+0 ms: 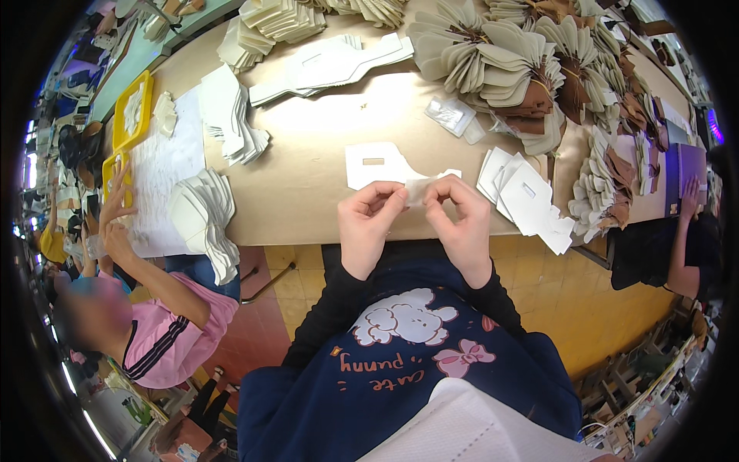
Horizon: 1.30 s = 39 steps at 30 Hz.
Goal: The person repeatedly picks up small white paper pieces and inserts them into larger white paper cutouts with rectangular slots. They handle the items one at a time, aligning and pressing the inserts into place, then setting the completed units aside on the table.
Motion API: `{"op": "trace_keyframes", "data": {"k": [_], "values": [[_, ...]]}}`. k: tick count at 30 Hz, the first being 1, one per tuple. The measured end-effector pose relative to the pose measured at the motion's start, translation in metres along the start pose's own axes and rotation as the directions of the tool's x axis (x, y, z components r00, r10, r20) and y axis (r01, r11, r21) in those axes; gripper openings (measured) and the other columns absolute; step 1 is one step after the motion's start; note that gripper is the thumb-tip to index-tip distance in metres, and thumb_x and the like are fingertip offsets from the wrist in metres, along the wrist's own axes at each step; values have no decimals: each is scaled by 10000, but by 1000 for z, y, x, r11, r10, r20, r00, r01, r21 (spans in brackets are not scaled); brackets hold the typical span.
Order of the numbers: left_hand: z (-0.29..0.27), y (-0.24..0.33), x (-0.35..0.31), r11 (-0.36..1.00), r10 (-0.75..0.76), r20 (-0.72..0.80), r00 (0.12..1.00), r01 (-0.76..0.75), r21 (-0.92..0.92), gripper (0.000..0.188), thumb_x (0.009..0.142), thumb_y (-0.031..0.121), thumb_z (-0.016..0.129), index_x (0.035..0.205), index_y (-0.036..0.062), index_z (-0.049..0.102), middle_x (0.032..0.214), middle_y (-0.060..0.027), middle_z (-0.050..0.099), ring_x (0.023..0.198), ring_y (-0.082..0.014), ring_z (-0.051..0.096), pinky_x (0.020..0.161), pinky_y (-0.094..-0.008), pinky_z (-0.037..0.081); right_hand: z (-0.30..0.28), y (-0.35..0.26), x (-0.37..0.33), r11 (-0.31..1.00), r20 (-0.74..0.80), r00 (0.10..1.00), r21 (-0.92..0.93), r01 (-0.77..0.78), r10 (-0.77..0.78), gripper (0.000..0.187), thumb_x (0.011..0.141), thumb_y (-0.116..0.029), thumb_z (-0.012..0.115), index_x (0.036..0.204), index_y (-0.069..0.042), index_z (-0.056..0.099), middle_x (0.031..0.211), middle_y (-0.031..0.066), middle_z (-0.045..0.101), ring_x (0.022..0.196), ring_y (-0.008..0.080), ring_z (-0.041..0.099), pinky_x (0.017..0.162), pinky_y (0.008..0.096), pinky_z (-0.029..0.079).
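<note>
At the table's near edge my left hand (368, 227) and my right hand (464, 223) are close together, thumbs and fingertips pinched. Between them is a small whitish, thin piece (416, 189), gripped from both sides; its exact kind is unclear. Just beyond the fingers lies a flat white cut-out panel (392, 165) with a rectangular slot, its narrow end reaching behind my right hand. A fanned stack of similar white slotted panels (517, 189) rests to the right of my right hand. My fingers hide part of the panel.
Stacked white panels (323, 69) and bundled pale and brown pieces (516, 61) fill the far side. Clear plastic packets (454, 117) lie nearby. On the left are curved white stacks (204, 215), yellow trays (132, 112) and a person in pink (181, 331); another person's arm (681, 246) is at right.
</note>
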<state>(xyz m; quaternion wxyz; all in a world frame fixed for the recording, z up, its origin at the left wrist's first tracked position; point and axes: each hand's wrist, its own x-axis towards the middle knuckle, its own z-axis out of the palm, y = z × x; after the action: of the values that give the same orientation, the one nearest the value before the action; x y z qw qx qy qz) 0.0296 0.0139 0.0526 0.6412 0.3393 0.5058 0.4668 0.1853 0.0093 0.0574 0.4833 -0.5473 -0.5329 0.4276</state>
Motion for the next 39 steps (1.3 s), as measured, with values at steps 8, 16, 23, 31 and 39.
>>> {"op": "trace_keyframes", "data": {"k": [8, 16, 23, 31, 39], "values": [[-2, -2, 5, 917, 216, 91, 972, -234, 322, 53, 853, -1, 714, 893, -18, 744, 1057, -80, 662, 972, -177, 643, 878, -293, 496, -6, 4, 0, 996, 65, 995, -58, -72, 75, 140, 887, -39, 708, 834, 37, 603, 797, 60, 610, 754, 145, 571, 731, 265, 459], [-41, -17, 82, 846, 349, -181, 920, -226, 484, 132, 819, 118, 745, 833, -13, 752, 1158, -73, 634, 1127, -236, 556, 970, -347, 437, -33, 26, -7, 993, -48, 994, -64, -103, 100, 118, 896, -3, 682, 822, 32, 598, 850, 85, 636, 784, 156, 597, 752, 269, 482], [-68, -17, 128, 439, 526, -141, 839, -125, 890, 288, 832, 221, 754, 1039, 21, 756, 1301, -92, 616, 1229, -297, 508, 1043, -407, 420, -57, 32, -18, 907, -190, 949, 387, -164, 253, 130, 923, 106, 498, 937, -22, 493, 1080, 108, 630, 886, 109, 581, 845, 250, 467], [16, -23, 120, 410, 568, 188, 802, -473, 780, 290, 825, 118, 717, 1109, 60, 692, 1216, -98, 630, 1133, -322, 560, 963, -436, 462, -52, 29, -19, 946, -55, 986, 295, -134, 157, 179, 891, 93, 402, 858, -7, 546, 943, 66, 662, 752, 75, 451, 708, 220, 394], [44, -48, 143, 293, 464, 288, 838, -452, 842, 330, 726, 104, 782, 1020, 31, 649, 1081, -116, 594, 1068, -359, 519, 915, -434, 457, -49, 20, -24, 979, -40, 994, 181, -92, 101, 125, 985, 21, 520, 1000, 29, 644, 923, 54, 682, 819, 82, 586, 739, 222, 458]]}}
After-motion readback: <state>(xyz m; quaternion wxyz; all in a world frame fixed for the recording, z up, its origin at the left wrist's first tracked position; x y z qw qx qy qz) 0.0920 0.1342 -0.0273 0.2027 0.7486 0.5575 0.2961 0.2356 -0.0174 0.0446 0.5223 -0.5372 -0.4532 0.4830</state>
